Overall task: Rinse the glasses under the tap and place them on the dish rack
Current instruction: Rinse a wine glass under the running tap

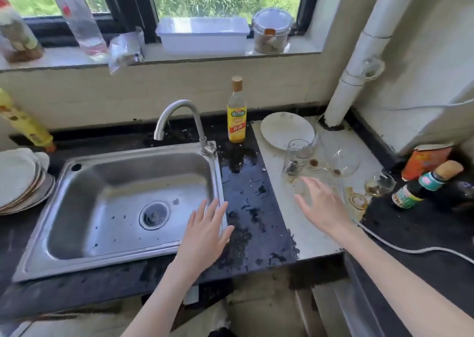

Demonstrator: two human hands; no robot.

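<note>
Left hand (205,230) hovers flat over the near right corner of the stainless steel sink (77,234), fingers (214,208) straight and spread, holding nothing. Right hand (322,206) is out over the white desk section (307,234) to the right, fingers straight and spread too, nothing held, tips just short of the glasses.

Glasses all sit on that white section, right of the sink: a clear glass mug (297,157) upright at the far left of the group with dark dregs in it; a large clear rounded glass (342,161) just right of it, looks tilted, hard to tell; a small clear glass (379,186) with brownish residue further right; another small clear glass (357,202) nearer, beside the right hand. Brown stains on the desk around them. White round plate (286,129) far behind the mug.

Curved steel tap (179,121) at the sink's far right corner, spout over the basin. Yellow-labelled bottle with tan cap (236,113) stands on the wet black desk (246,208) right of the tap. Stack of white plates (20,180) left of the sink. Dark sauce bottle (420,185) lies tilted at far right. White cable (410,249) runs along the near right. White plastic box (202,36) and lidded glass jar (272,30) on the windowsill.
</note>
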